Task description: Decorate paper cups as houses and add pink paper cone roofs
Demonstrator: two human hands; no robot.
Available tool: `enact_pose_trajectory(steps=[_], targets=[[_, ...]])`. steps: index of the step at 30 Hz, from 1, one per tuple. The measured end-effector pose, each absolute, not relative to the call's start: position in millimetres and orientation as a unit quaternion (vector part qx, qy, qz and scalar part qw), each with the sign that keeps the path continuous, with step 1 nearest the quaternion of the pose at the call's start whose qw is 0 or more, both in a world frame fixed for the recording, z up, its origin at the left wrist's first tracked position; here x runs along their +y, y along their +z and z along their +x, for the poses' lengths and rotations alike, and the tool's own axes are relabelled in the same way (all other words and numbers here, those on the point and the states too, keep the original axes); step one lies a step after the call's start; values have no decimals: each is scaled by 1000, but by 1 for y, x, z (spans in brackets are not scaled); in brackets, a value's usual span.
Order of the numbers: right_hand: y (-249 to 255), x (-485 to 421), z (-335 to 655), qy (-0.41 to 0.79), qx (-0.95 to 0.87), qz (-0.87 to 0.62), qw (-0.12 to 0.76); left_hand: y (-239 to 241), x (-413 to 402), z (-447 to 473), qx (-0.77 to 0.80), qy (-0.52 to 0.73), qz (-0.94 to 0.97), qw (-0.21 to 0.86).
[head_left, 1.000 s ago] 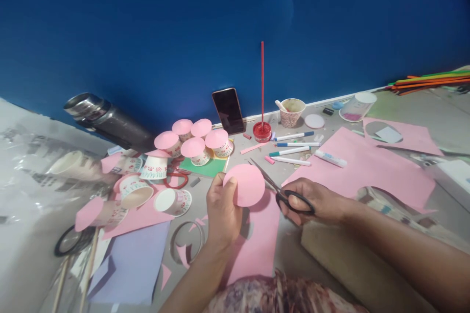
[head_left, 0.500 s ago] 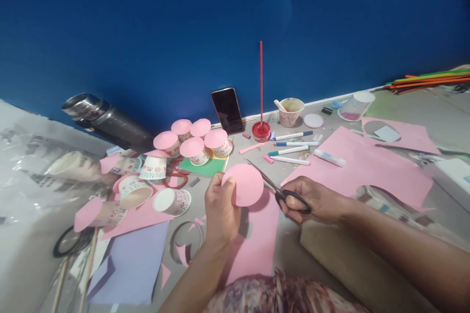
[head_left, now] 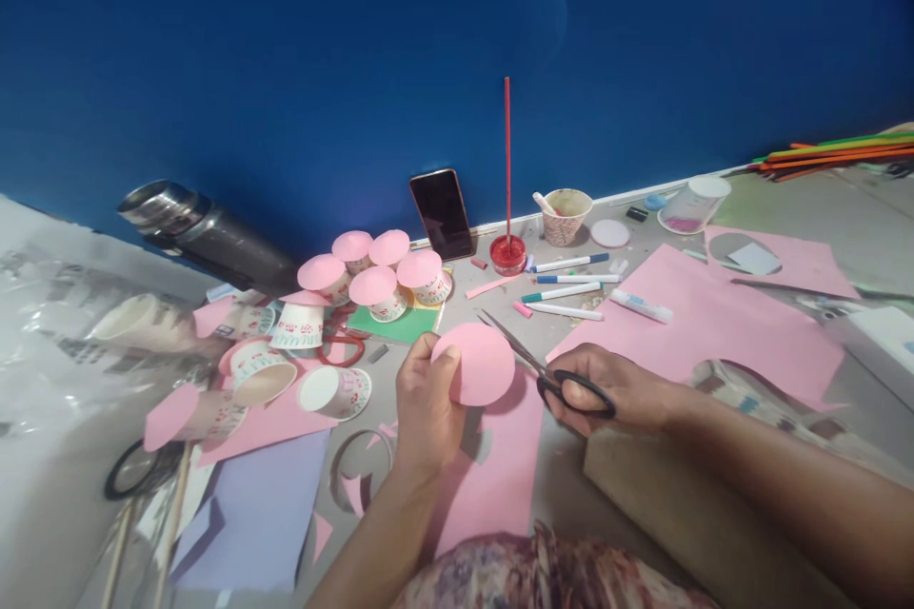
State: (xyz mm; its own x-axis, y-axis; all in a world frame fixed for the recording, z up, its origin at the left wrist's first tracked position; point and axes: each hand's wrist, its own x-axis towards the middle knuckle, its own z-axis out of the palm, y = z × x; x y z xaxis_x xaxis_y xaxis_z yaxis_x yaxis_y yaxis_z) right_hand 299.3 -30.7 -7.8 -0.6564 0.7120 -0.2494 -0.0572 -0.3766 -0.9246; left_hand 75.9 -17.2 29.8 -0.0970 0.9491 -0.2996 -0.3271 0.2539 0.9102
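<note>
Between thumb and fingers, my left hand pinches a pink paper circle by its left edge. My right hand grips black-handled scissors, fingers in the loops. Their blades are slightly parted and point up and left, close by the circle's upper right edge; whether they touch it I cannot tell. Below the circle lies a pink paper sheet, partly hidden by my left forearm. Decorated paper cups topped with pink discs stand beyond my left hand, and a bare upturned-sideways cup lies to its left.
Markers, a glue tube and a large pink sheet lie at the right. A phone leans on the blue wall beside a red stick in a red base. Lavender paper, a tape roll and a dark flask are leftward.
The scissors and my right hand have shifted very slightly to the right, and the circle in my left hand has moved a little down and right. Other things stay in place.
</note>
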Motion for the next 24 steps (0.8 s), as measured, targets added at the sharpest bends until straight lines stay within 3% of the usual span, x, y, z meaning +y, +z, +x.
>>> enact_pose_trajectory(steps=[24], targets=[[-12,-30,302,756,-511,-342,227,30,-12,66,493,525,331,609]])
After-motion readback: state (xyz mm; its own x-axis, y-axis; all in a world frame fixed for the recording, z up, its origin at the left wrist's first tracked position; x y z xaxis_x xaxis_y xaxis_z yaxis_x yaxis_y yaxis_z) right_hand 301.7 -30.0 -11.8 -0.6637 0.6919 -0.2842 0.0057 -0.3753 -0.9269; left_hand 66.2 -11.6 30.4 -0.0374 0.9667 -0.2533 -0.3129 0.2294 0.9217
